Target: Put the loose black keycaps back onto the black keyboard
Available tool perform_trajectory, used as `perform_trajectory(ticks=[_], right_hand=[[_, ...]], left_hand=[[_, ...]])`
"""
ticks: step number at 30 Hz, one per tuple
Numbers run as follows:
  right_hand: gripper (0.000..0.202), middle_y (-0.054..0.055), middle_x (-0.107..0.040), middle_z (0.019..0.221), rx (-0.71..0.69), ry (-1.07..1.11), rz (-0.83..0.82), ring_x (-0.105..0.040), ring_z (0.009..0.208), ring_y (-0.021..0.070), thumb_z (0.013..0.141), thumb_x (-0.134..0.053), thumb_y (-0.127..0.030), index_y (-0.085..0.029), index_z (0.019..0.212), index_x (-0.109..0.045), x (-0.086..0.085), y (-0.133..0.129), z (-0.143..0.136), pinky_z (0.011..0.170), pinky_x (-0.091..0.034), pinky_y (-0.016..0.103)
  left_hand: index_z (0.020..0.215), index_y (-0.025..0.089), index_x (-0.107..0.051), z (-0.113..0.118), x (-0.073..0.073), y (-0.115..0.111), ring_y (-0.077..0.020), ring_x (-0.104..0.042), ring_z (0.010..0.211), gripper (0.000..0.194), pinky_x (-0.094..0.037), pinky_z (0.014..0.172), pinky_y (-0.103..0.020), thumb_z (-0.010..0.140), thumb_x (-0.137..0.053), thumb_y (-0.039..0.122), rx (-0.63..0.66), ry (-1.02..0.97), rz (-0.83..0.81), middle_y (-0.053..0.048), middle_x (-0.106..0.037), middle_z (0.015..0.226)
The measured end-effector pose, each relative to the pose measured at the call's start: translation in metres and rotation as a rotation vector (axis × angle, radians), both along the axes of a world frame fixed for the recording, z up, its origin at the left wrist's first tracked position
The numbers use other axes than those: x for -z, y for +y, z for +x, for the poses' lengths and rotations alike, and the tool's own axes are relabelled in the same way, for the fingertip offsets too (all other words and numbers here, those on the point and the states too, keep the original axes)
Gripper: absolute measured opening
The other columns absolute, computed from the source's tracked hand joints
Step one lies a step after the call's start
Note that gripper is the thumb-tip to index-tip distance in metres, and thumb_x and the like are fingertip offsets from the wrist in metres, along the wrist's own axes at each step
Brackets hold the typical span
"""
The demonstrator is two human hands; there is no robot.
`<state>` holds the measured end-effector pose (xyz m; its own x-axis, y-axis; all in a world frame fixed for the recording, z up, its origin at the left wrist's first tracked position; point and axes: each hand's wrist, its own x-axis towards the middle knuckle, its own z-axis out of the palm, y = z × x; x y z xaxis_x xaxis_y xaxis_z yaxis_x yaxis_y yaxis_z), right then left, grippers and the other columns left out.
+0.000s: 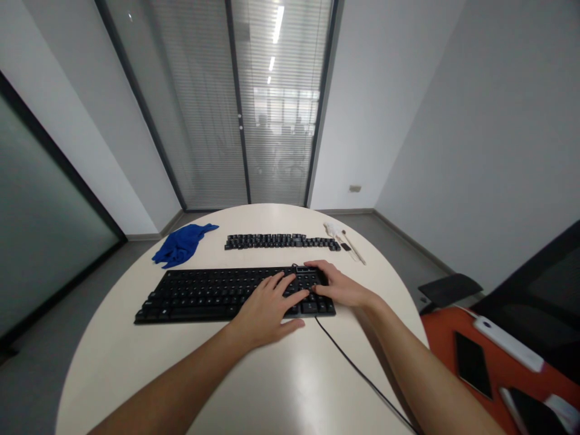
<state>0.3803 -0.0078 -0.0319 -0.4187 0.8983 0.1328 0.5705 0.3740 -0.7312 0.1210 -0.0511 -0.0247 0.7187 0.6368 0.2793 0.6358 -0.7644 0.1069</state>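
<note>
A black keyboard lies flat on the round white table, and its right end is partly covered by my hands. My left hand rests on the keys left of the number pad with its fingers spread, the thumb over the near edge. Over the number pad is my right hand; one finger stretches along the top right corner and the thumb reaches in over the keys near the left fingertips. I see nothing held in either hand. Behind the keyboard sit rows of loose black keycaps.
A crumpled blue cloth lies at the back left of the table. At back right are a thin stick, white crumpled material and a small black piece. A black cable runs toward me. An orange chair holds a phone.
</note>
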Motion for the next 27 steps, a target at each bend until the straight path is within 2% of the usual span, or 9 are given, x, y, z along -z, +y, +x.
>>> perform_trajectory(ticks=[4, 7, 10, 13, 17, 21, 27], right_hand=[[0.049, 0.009, -0.06, 0.135, 0.035, 0.067, 0.019, -0.056, 0.123, 0.0276, 0.087, -0.065, -0.035, -0.024, 0.134, -0.057, 0.004, 0.004, 0.004, 0.11, -0.041, 0.049], [0.038, 0.011, -0.064, 0.129, 0.214, 0.009, 0.204, -0.057, 0.121, 0.0288, 0.092, -0.058, -0.038, -0.023, 0.126, -0.062, 0.009, 0.014, 0.012, 0.108, -0.042, 0.05], [0.044, 0.015, -0.063, 0.132, 0.406, -0.177, 0.39, -0.051, 0.127, 0.0343, 0.089, -0.058, -0.034, -0.018, 0.13, -0.06, 0.013, 0.025, 0.02, 0.109, -0.037, 0.056], [0.06, 0.017, -0.055, 0.143, 0.513, -0.325, 0.391, -0.041, 0.135, 0.0395, 0.086, -0.058, -0.032, -0.016, 0.143, -0.049, 0.017, 0.031, 0.025, 0.109, -0.034, 0.063], [0.067, 0.015, -0.049, 0.152, 0.551, -0.413, 0.363, -0.034, 0.14, 0.0423, 0.086, -0.057, -0.032, -0.019, 0.149, -0.041, 0.022, 0.034, 0.025, 0.108, -0.032, 0.068], [0.064, 0.013, -0.049, 0.152, 0.557, -0.449, 0.356, -0.032, 0.141, 0.0422, 0.087, -0.054, -0.032, -0.02, 0.148, -0.041, 0.024, 0.037, 0.024, 0.108, -0.032, 0.067], [0.061, 0.017, -0.054, 0.145, 0.549, -0.463, 0.358, -0.035, 0.138, 0.0405, 0.087, -0.056, -0.033, -0.015, 0.145, -0.046, 0.02, 0.037, 0.026, 0.107, -0.035, 0.063]], left_hand=[[0.146, 0.033, -0.048, -0.001, 0.001, 0.0, -0.0369, -0.039, 0.14, 0.058, -0.036, 0.113, -0.056, 0.093, -0.06, 0.053, 0.002, 0.001, 0.001, -0.012, -0.044, 0.153], [0.148, 0.034, -0.045, -0.001, 0.001, 0.0, -0.0361, -0.039, 0.141, 0.059, -0.036, 0.114, -0.056, 0.094, -0.059, 0.051, 0.002, 0.003, -0.006, -0.01, -0.043, 0.154], [0.149, 0.034, -0.043, -0.001, 0.001, 0.0, -0.0358, -0.038, 0.142, 0.06, -0.036, 0.114, -0.055, 0.094, -0.058, 0.051, 0.001, 0.012, -0.018, -0.01, -0.041, 0.156], [0.15, 0.035, -0.042, -0.001, 0.001, 0.001, -0.0356, -0.038, 0.143, 0.059, -0.035, 0.114, -0.055, 0.095, -0.057, 0.051, 0.001, 0.021, -0.027, -0.01, -0.04, 0.157], [0.15, 0.035, -0.042, -0.001, 0.002, 0.001, -0.0357, -0.037, 0.143, 0.06, -0.034, 0.115, -0.055, 0.095, -0.057, 0.051, 0.003, 0.017, -0.026, -0.01, -0.039, 0.158], [0.15, 0.034, -0.042, -0.001, 0.003, 0.001, -0.0356, -0.037, 0.143, 0.059, -0.035, 0.114, -0.055, 0.095, -0.057, 0.05, 0.0, 0.018, -0.02, -0.01, -0.039, 0.158], [0.15, 0.035, -0.043, -0.001, 0.003, 0.001, -0.036, -0.037, 0.143, 0.059, -0.035, 0.114, -0.055, 0.095, -0.058, 0.051, 0.001, 0.018, -0.017, -0.01, -0.039, 0.158]])
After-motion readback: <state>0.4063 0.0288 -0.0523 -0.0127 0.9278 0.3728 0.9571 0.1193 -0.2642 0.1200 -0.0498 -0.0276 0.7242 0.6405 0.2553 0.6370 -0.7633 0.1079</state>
